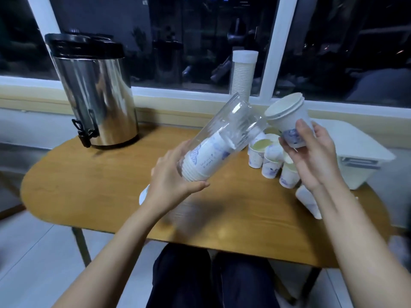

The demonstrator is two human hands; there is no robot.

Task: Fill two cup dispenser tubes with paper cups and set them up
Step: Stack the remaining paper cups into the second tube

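A person is loading a clear tube (pixel 224 130) with paper cups over a wooden tabletop (pixel 100 174). The left hand (pixel 175 181) is gripping the tube's lower end, fingers wrapped round it, and tilting it so the open mouth is pointing up and to the right. A stack (pixel 204 158) is already sitting in the tube's lower part.

The right hand (pixel 311 156) is holding a short nest of cups (pixel 287 116) by the base, between thumb and fingers, with the rims leading. The nest is just beside the mouth and not yet inside.

The step likely calls for lining the nest's axis up with the tube's before pushing. Going in skewed, a rim may catch on the edge. A light hold on the base should spare the paper from crushing, and sliding the nest down the tilted wall — rather than dropping it — should seat it on the stack below.

Both forearms are reaching forward from the lower edge of the view, the right wrist bent inward toward the tube.

Loose cups (pixel 270 165) are crowding the tabletop under the right hand. A second tube (pixel 242 74) — full and capped — is standing upright by the window behind.
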